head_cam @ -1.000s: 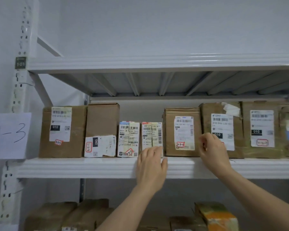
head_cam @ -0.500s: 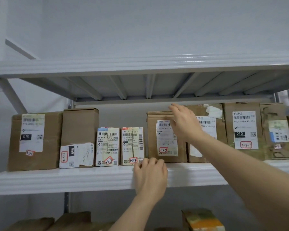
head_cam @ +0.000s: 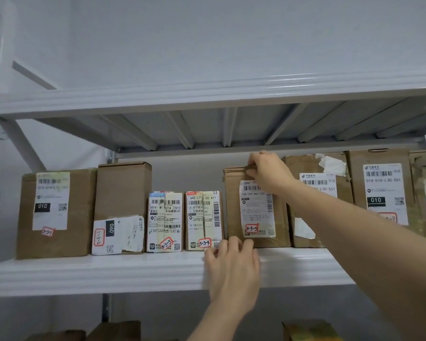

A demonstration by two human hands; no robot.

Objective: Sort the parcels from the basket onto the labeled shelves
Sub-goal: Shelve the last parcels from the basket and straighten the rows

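A brown cardboard parcel tagged 3-3-5 (head_cam: 234,207) stands upright on the white shelf (head_cam: 108,271), in a row of labelled boxes. My right hand (head_cam: 268,172) grips its top edge, fingers curled over the upper right corner. My left hand (head_cam: 231,264) rests against the shelf's front lip, its fingertips touching the parcel's lower left corner. Left of it stands a small white-labelled parcel tagged 3-3-4 (head_cam: 203,221).
Further left stand parcels 3-3-3 (head_cam: 164,222), 3-3-2 (head_cam: 122,207) and 3-3-1 (head_cam: 54,212). Larger brown boxes (head_cam: 379,190) fill the row on the right. Another white shelf (head_cam: 207,97) hangs above. More boxes (head_cam: 308,331) show on the level below.
My right hand has climbed from the parcel's right side to its top edge. My left hand has shifted slightly right, to the parcel's lower corner. The view has moved closer and to the right.
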